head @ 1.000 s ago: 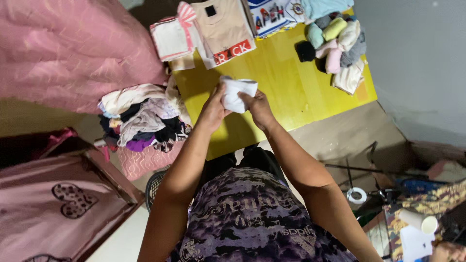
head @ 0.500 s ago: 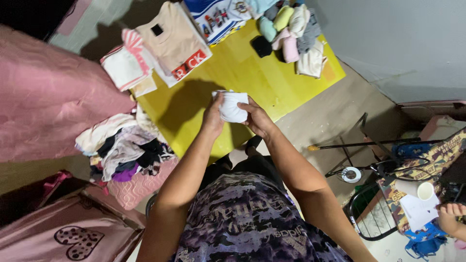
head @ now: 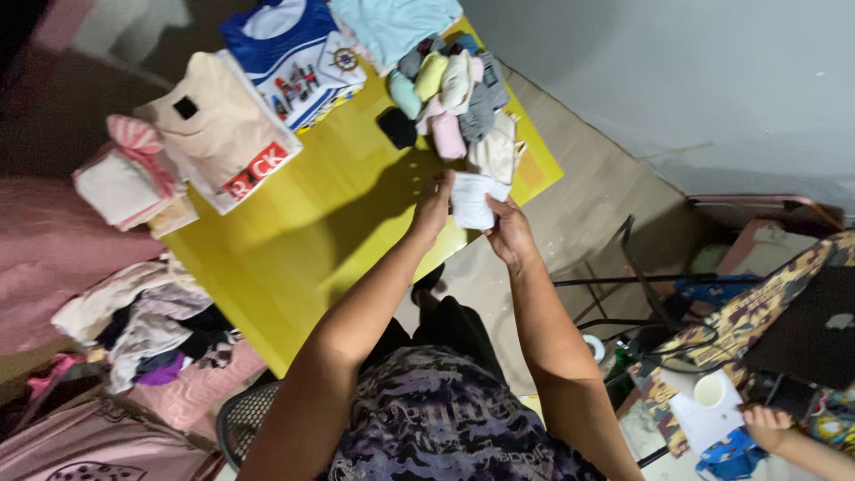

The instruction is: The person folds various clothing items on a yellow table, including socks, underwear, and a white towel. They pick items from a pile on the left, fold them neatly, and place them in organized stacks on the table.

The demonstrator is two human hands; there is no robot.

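- Both hands raised over the right edge of the yellow tabletop [head: 312,232], holding one small white folded cloth [head: 472,201] between them.
- Left hand [head: 435,207]: fingers closed on the cloth's left side, thumb toward the top corner.
- Right hand [head: 509,233]: fingers pinched on the cloth's lower right edge, palm just beneath it.
- Cloth sits upright between the two hands, held just above the tabletop's right edge, not resting on it.
- Just beyond the cloth, at the far right corner: pile of small rolled garments [head: 459,98], pastel and grey, touching one another.
- Far edge: striped blue and white shirt [head: 289,58], folded; beside it a beige folded top [head: 223,134].
- Left edge: heap of unfolded clothes [head: 147,325].
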